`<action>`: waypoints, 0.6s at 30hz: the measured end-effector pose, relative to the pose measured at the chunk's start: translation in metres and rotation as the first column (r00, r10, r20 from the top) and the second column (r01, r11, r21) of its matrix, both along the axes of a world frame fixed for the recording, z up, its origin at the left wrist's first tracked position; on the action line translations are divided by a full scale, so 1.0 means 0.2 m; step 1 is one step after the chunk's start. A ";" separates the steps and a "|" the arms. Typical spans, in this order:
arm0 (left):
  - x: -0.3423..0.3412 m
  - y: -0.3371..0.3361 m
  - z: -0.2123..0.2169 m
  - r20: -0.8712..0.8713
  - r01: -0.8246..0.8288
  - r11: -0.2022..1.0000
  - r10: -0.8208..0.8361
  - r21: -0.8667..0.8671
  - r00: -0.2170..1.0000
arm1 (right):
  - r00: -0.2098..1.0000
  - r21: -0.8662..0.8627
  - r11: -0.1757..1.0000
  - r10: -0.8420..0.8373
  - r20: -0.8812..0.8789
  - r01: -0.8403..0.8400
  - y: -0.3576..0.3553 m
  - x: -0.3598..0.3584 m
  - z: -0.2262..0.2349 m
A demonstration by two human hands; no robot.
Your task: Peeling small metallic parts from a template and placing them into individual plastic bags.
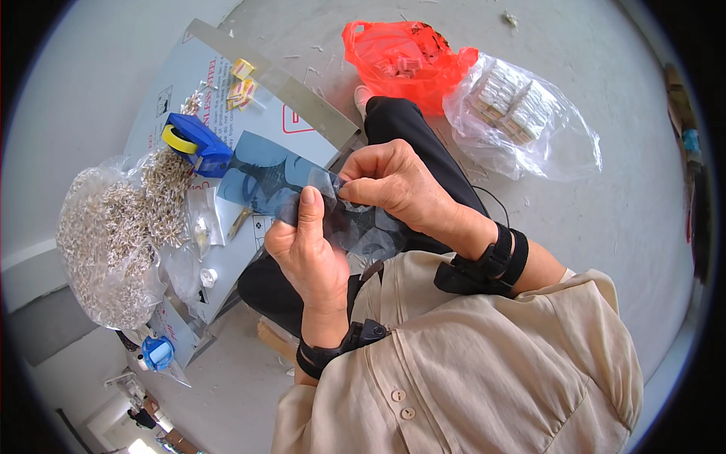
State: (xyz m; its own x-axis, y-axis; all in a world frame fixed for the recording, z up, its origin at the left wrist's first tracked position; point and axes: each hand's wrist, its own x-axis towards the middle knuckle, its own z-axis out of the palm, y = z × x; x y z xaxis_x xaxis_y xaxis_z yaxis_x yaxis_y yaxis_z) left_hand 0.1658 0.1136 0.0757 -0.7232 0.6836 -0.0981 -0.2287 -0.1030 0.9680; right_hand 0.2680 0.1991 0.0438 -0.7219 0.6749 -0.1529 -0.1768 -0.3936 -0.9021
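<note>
A bluish, see-through sheet of film [261, 178] with darker rounded shapes, resembling an X-ray film, is held in front of my body above my lap. My left hand [306, 253] grips its lower edge with the thumb on top; the other fingers are mostly behind it. The thumb and forefinger of my right hand [404, 185] pinch together at the film's upper edge, near its middle. Whether a small piece sits between those fingertips I cannot make out. Left of the film, close to its end, stands a blue tape dispenser [213, 155] with a yellow roll [178, 139].
A printed sheet-covered tabletop [302, 117] lies at left. On it are loose short sticks [165, 185], small yellow-and-white boxes [242, 92] and a bulging clear bag of sticks [106, 250]. Beyond my knee, a red plastic bag [454, 64] and a clear bag of white packs [571, 144] rest on the floor.
</note>
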 end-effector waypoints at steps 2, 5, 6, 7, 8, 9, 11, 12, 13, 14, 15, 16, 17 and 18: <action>-0.02 -0.02 -0.03 -0.031 0.072 0.997 -0.072 -0.003 0.997 | 1.000 0.007 1.000 -0.023 -0.004 0.023 0.00 -0.01 0.00; 0.00 0.02 0.00 -0.016 -0.013 1.000 0.013 0.023 1.000 | 0.999 0.045 0.999 -0.029 0.025 0.028 -0.01 -0.01 0.02; 0.00 0.02 0.00 -0.016 -0.014 1.000 0.015 0.022 1.000 | 0.999 0.044 0.999 -0.032 0.035 0.031 -0.01 -0.01 0.02; 0.00 0.02 0.00 -0.016 -0.004 1.000 0.005 0.024 1.000 | 0.998 0.043 0.999 -0.035 0.046 0.034 -0.01 -0.01 0.02; 0.00 0.02 -0.01 -0.017 0.008 1.000 -0.007 0.027 1.000 | 0.998 0.042 0.999 -0.036 0.046 0.034 -0.01 -0.01 0.01; -0.01 0.01 -0.01 -0.017 0.008 1.000 -0.007 0.026 1.000 | 1.000 0.017 1.000 -0.020 -0.004 0.020 -0.01 -0.01 0.01; -0.03 0.01 -0.01 0.121 -0.030 0.999 0.025 0.039 0.992 | 0.999 -0.007 1.000 -0.007 -0.054 0.006 -0.01 -0.01 0.00; -0.04 0.01 -0.03 0.160 -0.046 0.999 0.043 0.019 0.986 | 0.997 -0.002 1.000 0.015 -0.082 -0.016 0.00 -0.01 -0.01; -0.05 0.01 -0.02 0.160 -0.046 0.999 0.042 0.018 0.986 | 0.993 0.003 0.999 0.038 -0.110 -0.038 0.00 -0.01 -0.01; -0.05 0.01 0.00 0.231 0.003 0.999 -0.012 0.038 0.973 | 0.993 0.003 0.999 0.038 -0.110 -0.038 0.00 -0.01 -0.01; -0.06 0.01 0.01 0.299 0.049 0.997 -0.066 0.062 0.952 | 0.992 -0.024 0.999 0.026 -0.124 -0.029 0.00 0.00 -0.01; -0.08 0.01 -0.02 0.302 0.029 0.998 -0.045 0.058 0.952 | 0.990 -0.051 0.998 0.014 -0.137 -0.021 0.00 0.00 -0.01; -0.07 0.00 -0.03 0.301 0.028 0.998 -0.044 0.058 0.953 | 0.990 -0.051 0.998 0.015 -0.139 -0.022 0.00 0.00 -0.01; -0.06 0.00 -0.03 0.049 -0.070 0.995 0.067 0.065 0.997 | 0.995 -0.027 1.000 -0.005 -0.102 0.002 -0.01 -0.01 -0.01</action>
